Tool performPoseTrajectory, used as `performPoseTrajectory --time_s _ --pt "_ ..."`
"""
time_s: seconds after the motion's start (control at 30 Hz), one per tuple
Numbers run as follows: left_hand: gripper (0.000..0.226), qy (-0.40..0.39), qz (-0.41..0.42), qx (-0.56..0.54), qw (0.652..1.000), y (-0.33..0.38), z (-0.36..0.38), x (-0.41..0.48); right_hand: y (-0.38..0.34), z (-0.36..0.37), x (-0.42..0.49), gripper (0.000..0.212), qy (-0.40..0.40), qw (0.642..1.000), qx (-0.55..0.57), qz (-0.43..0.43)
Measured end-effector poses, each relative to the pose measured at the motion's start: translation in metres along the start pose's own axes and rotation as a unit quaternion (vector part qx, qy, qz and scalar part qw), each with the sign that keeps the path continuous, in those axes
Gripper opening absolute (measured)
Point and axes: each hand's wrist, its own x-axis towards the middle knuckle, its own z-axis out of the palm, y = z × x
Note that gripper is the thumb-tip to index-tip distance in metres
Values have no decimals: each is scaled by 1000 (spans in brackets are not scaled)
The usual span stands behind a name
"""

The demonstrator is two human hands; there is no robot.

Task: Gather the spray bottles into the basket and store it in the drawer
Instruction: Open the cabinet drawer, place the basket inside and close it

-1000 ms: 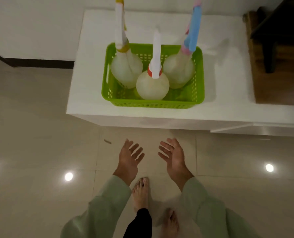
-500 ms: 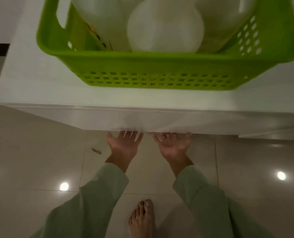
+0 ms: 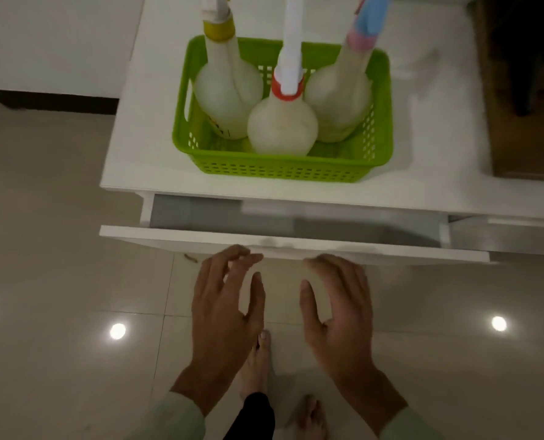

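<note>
A green perforated basket [image 3: 280,168] stands on the white cabinet top [image 3: 131,147]. Three whitish spray bottles stand upright in it: one with a yellow collar [image 3: 226,100] at the left, one with a red collar [image 3: 281,128] in front, one with a pink and blue head [image 3: 340,100] at the right. Below the top, the white drawer [image 3: 200,238] is pulled out a short way, its grey inside showing. My left hand [image 3: 223,309] and my right hand [image 3: 340,309] hover just in front of the drawer front, fingers spread, holding nothing.
A dark wooden piece of furniture [image 3: 524,90] stands to the right of the cabinet. The glossy tiled floor [image 3: 58,296] reflects ceiling lights. My bare feet [image 3: 258,369] stand close to the drawer. A white wall with a dark skirting lies at the left.
The drawer, closed before, now stands partly pulled out. My hands, under the cabinet edge half a second ago, have drawn back and lifted off the drawer front. The camera rose again.
</note>
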Motion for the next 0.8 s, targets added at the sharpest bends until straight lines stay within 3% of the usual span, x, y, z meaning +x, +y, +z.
performPoseTrajectory --time_s 0.07,0.17,0.23,0.8 --pt "40 -17 45 77 996 16 -13 17 -6 -17 21 44 -62 991 -116 5" --pt "43 -134 33 164 977 28 -14 34 -4 -19 35 50 -185 955 -231 30" --pt "42 -179 29 203 962 28 -11 32 0 -20 34 46 -192 951 -240 23" --pt "64 -263 -17 182 947 32 -40 -86 -27 -51 -64 58 -244 949 -197 30"
